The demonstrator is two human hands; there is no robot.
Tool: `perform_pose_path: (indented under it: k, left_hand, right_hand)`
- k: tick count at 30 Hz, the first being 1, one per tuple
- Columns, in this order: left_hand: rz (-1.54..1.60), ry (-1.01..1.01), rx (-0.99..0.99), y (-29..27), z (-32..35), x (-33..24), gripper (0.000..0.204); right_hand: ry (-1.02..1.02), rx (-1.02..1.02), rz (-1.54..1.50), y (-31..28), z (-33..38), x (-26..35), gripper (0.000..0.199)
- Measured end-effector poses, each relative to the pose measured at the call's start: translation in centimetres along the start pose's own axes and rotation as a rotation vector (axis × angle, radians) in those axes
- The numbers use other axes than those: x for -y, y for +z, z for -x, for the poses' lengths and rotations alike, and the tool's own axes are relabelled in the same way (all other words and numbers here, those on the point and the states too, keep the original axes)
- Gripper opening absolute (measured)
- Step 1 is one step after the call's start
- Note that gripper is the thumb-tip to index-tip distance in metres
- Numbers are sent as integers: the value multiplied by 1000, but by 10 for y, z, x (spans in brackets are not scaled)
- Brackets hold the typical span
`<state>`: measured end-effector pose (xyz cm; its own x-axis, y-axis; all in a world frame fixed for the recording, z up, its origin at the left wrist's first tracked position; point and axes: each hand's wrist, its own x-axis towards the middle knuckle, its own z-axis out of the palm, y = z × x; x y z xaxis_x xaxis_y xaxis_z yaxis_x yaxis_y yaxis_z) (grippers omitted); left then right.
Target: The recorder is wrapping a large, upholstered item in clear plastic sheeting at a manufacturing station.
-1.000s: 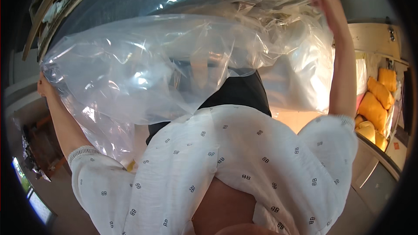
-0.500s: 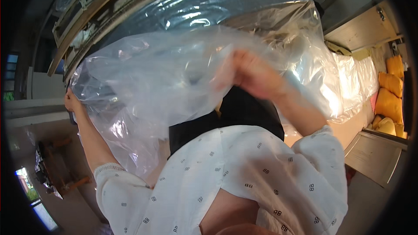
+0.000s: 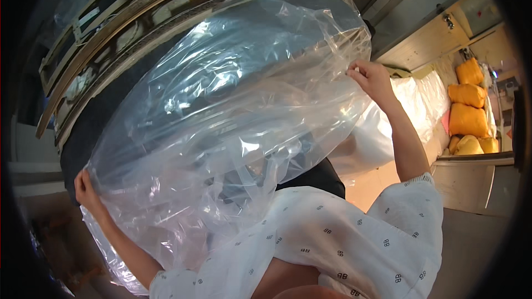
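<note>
A large clear plastic sheet [image 3: 221, 105], wrinkled and shiny, stretches between my two hands across a dark surface. My left hand [image 3: 87, 191] is closed on its left edge, low on the left side. At the right, my right hand [image 3: 370, 80] pinches the sheet near its far right corner, thumb against fingers. The sheet's near part hangs in loose folds in front of my body and over my left side. Whether it is one layer or a bag, I cannot tell.
Behind the dark surface [image 3: 105, 108] runs a long frame with wooden and metal rails [image 3: 111, 33]. To the right lies a pile of shiny white plastic [image 3: 421, 99]. Farther right, orange bundles [image 3: 468, 119] are stacked beside a pale cabinet [image 3: 465, 182].
My right hand has moved right and away from my body, drawing the sheet out wider. My left hand sits lower in the view, still on the edge. The whole view has shifted.
</note>
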<state>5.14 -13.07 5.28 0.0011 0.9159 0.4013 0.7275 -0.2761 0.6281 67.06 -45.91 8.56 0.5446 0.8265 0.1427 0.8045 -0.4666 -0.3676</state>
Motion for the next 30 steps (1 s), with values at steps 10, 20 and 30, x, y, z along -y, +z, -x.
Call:
perform_pose_path:
  k: [10,20,30]
  left_hand:
    - [47,-106,-65,-25,14,-13,23]
    - [81,-204,-36,-47,11,13,27]
    - [127,-194,-32,-45,-5,24,31]
  right_hand:
    - [-19,-246,-102,1,-93,37,30]
    - [-231,-104,-204,25,-132,35,25]
    - [-632,-257,217,62,-97,52,33]
